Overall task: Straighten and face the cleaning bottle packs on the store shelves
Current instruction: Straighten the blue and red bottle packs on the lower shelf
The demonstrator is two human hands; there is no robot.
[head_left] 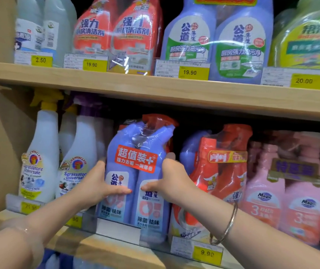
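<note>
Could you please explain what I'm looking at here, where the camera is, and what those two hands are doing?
There is one picture, taken by a camera worn on a person's head, looking forward and down at store shelves. No machine is involved: the left hand and right hand are bare. Together they grip a blue twin pack of cleaning bottles on the lower shelf, thumbs across its front, label facing out. Left of it stand white spray bottles; right of it sit a red pack and a pink pack. The upper shelf carries more packs behind yellow price tags.
</note>
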